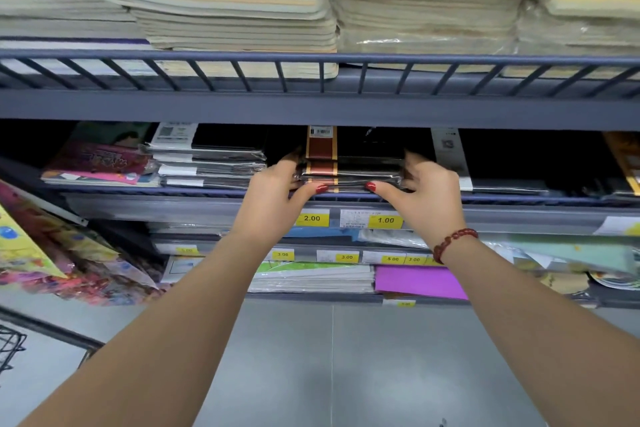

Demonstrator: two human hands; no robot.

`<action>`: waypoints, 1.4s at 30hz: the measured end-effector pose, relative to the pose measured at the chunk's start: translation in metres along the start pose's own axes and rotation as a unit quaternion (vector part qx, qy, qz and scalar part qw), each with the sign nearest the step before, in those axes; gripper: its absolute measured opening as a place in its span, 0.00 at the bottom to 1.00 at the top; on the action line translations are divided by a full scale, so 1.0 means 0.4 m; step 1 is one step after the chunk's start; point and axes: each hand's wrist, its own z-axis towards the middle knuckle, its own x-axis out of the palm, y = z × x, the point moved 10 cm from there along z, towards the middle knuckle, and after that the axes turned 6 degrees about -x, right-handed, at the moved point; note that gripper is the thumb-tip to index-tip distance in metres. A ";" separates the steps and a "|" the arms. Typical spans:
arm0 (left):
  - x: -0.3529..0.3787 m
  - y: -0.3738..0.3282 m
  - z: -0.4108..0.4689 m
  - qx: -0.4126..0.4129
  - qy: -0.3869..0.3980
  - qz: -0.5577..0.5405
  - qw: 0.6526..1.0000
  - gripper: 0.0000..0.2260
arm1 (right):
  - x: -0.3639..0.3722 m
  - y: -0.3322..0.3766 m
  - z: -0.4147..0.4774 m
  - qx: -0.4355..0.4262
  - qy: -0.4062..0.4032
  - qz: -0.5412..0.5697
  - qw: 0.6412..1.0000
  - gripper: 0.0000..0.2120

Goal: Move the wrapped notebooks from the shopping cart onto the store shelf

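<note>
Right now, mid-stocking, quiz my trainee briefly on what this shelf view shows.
1. True or false: the left hand and right hand both grip the stack of wrapped notebooks at the front of the shelf.
2. The yellow price tag nearest the right hand reads: A) 2.00 B) 1.00 C) 5.00
3. Fill the gap: the red bead bracelet sits on the ___ wrist.
Key: 1 true; 2 B; 3 right.
</note>
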 end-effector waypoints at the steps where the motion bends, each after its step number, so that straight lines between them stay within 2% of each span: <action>1: 0.001 0.001 -0.004 0.007 -0.002 0.003 1.000 0.12 | -0.004 0.003 -0.006 0.000 -0.006 0.014 1.000 0.29; 5: 0.001 -0.003 -0.013 0.033 -0.011 0.000 0.999 0.16 | -0.007 -0.002 -0.011 0.002 0.003 0.032 0.999 0.34; 7: -0.002 -0.006 -0.015 0.038 -0.012 -0.018 0.999 0.22 | -0.002 -0.001 -0.012 0.001 0.014 0.046 0.999 0.36; 8: -0.002 -0.005 -0.016 0.036 -0.010 -0.027 0.999 0.26 | 0.000 -0.001 -0.012 -0.002 0.016 0.054 0.998 0.36; 10: -0.001 -0.006 -0.018 0.044 -0.015 -0.025 0.999 0.27 | 0.001 -0.003 -0.014 -0.008 0.011 0.057 0.998 0.34; 12: -0.003 -0.003 -0.019 0.046 -0.025 -0.021 0.998 0.24 | -0.002 0.000 -0.016 -0.015 0.001 0.045 0.999 0.28; 15: -0.011 -0.006 -0.024 0.055 -0.051 -0.030 0.997 0.19 | -0.013 0.011 -0.021 -0.043 -0.032 0.017 0.998 0.07; 19: -0.025 -0.010 -0.036 0.039 -0.080 -0.050 0.995 0.10 | -0.025 0.006 -0.020 -0.045 -0.076 -0.003 0.996 0.15; 24: -0.041 -0.008 -0.039 0.018 -0.086 -0.080 0.993 0.09 | -0.017 -0.013 -0.021 -0.008 -0.052 0.049 0.997 0.21; 30: -0.047 0.003 -0.043 -0.007 -0.088 -0.125 0.988 0.09 | -0.017 -0.016 -0.020 -0.017 -0.052 0.037 0.998 0.15; 34: -0.045 -0.005 -0.046 -0.005 -0.056 -0.128 0.990 0.12 | -0.013 -0.007 -0.026 -0.006 -0.015 0.052 0.998 0.25; 37: -0.059 -0.013 -0.060 0.010 -0.026 -0.097 0.995 0.18 | -0.049 0.042 -0.042 -0.078 0.017 -0.039 0.996 0.28; 39: -0.073 -0.025 -0.079 0.025 -0.014 -0.034 0.999 0.20 | -0.084 0.076 -0.061 -0.135 0.039 -0.146 0.979 0.28; 42: -0.095 -0.077 -0.112 0.071 -0.009 0.045 0.996 0.21 | -0.141 0.082 -0.083 -0.173 0.063 -0.267 0.946 0.28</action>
